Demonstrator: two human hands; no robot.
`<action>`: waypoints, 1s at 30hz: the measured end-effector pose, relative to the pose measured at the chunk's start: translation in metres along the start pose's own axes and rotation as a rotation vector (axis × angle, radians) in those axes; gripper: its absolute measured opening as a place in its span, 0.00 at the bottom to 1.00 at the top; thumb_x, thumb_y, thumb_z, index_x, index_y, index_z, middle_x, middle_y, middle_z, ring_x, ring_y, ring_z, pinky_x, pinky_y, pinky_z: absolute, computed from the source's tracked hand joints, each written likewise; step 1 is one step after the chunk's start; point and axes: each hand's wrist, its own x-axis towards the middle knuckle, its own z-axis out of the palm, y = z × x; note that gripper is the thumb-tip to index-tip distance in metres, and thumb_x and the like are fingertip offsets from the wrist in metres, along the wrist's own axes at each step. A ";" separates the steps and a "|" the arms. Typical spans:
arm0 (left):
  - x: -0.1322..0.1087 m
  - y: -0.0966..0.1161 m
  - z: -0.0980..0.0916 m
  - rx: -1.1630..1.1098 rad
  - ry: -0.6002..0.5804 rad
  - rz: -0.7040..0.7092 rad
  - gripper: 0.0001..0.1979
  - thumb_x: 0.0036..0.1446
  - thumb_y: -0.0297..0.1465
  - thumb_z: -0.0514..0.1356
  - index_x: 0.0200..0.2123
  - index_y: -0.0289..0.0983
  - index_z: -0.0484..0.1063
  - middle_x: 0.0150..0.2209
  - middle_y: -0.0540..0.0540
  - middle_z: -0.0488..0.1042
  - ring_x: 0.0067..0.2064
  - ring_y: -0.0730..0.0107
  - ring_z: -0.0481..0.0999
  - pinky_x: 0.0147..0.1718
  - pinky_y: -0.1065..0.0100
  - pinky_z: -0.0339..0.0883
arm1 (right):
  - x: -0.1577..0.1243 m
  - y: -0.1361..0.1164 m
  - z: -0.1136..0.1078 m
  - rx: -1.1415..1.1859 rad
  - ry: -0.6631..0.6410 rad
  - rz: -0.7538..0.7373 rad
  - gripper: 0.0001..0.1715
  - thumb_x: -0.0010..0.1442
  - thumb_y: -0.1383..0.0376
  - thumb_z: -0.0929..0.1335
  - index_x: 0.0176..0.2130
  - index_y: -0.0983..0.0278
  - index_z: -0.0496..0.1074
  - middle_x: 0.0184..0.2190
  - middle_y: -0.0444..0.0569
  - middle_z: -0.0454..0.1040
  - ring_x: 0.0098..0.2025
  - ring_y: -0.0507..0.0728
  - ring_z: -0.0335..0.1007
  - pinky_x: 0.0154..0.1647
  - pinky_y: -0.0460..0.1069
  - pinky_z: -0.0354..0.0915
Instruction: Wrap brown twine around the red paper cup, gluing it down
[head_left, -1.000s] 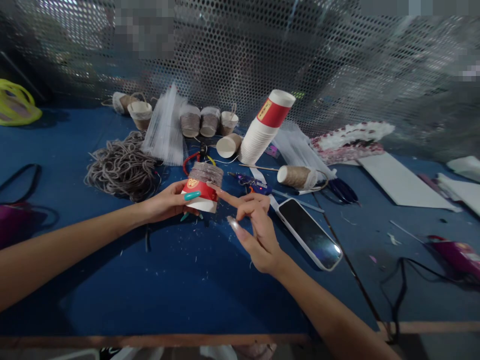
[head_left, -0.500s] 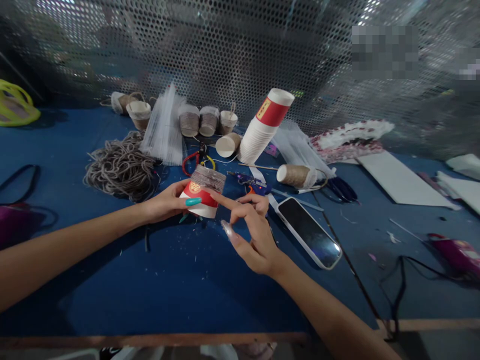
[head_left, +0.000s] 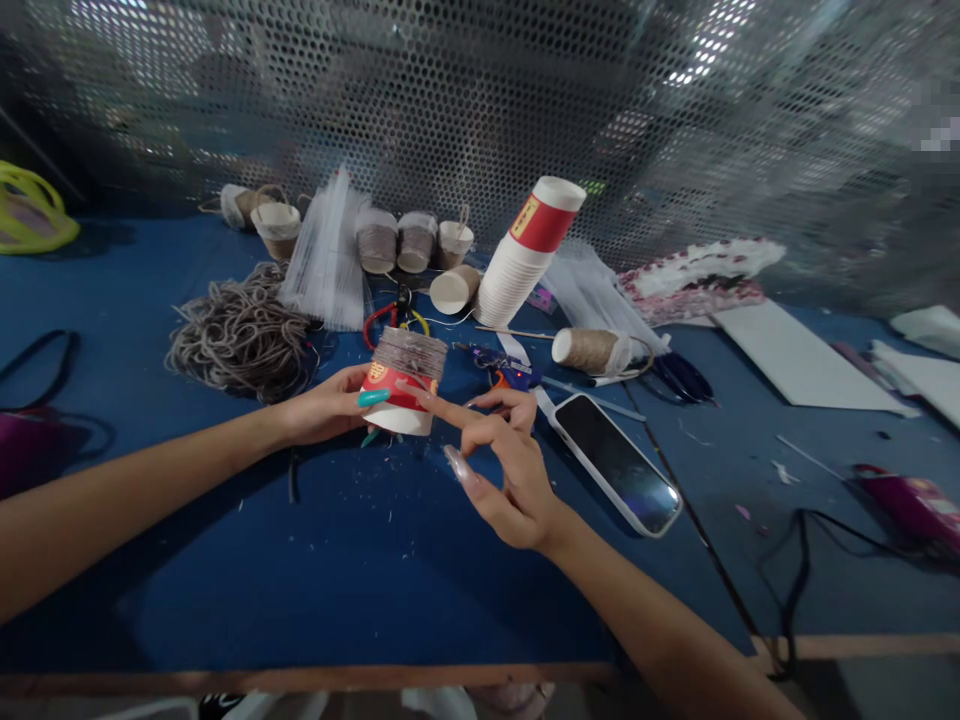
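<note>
My left hand grips a red and white paper cup whose upper half is wrapped in grey-brown rope. The cup is held just above the blue table, tilted slightly. My right hand is beside it on the right, its index finger stretched out and touching the cup's red band, the other fingers loosely curled with nothing in them. A white-cased phone lies face up just right of my right hand.
A heap of grey rope lies at the left. Behind are rope-wrapped cups, a leaning stack of paper cups, pliers, a glue gun, a twine spool and scissors. A perforated metal screen closes the back.
The cup has been turned a little in my left hand, so its printed mark has shifted left. My right index finger stays on the cup's side.
</note>
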 end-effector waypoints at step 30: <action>-0.004 0.000 -0.006 0.021 -0.075 -0.012 0.27 0.41 0.44 0.75 0.44 0.36 0.80 0.38 0.43 0.82 0.37 0.66 0.82 0.39 0.69 0.74 | -0.005 0.013 0.001 -0.045 0.056 -0.065 0.04 0.59 0.67 0.61 0.33 0.57 0.58 0.49 0.44 0.79 0.44 0.60 0.64 0.44 0.62 0.59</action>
